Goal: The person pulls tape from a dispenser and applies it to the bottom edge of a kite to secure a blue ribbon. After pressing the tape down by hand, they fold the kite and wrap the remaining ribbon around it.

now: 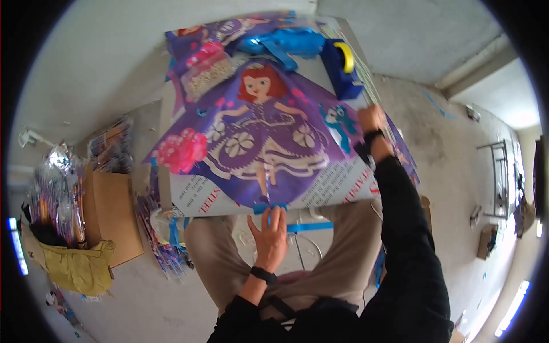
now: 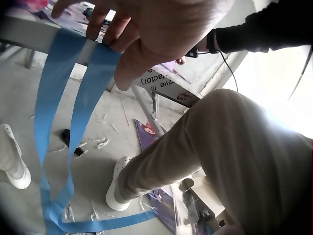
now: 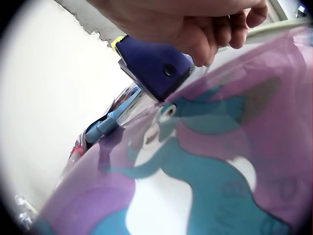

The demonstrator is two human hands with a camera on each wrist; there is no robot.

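Here's the table (image 1: 351,182), its grey top showing red and black lettering near the front! A purple sheet (image 1: 286,123) with a red-haired princess is spreading across the middle, a dark-blue tape dispenser (image 1: 341,77) is standing far right, more purple sheeting (image 1: 182,41) is lying far left.

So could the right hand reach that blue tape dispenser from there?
Probably yes: the right hand is close beside the tape dispenser, with nothing visible between them, though its curled fingers would likely have to open first.

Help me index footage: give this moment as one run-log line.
left hand: touching ribbon | right hand: near dispenser, at sheet's edge | sheet: spread out
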